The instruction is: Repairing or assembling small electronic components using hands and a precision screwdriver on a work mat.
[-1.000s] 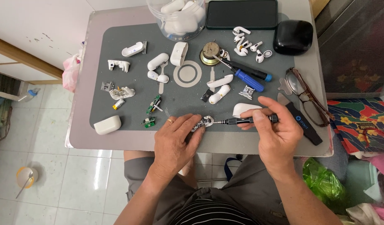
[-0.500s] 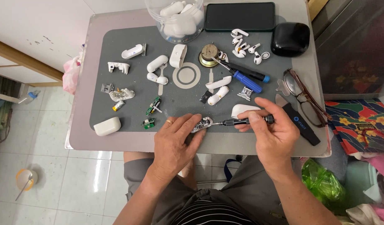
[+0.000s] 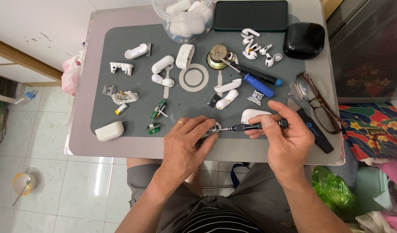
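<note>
While the grey mat (image 3: pixel 134 86) is serving as reference, the left hand (image 3: pixel 187 144) is pinching a small metal part (image 3: pixel 212 129) at its near edge. Just right, the right hand (image 3: pixel 287 140) is grasping a precision screwdriver (image 3: pixel 250 127), long axis horizontal, tip pointing left into the part.

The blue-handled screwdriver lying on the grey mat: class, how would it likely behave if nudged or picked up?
The blue-handled screwdriver has a round handle, so a sideways nudge would probably roll it across the grey mat. Its metal shaft looks stiff, unlikely to bend. Being small and slim, it probably feels light.
</note>
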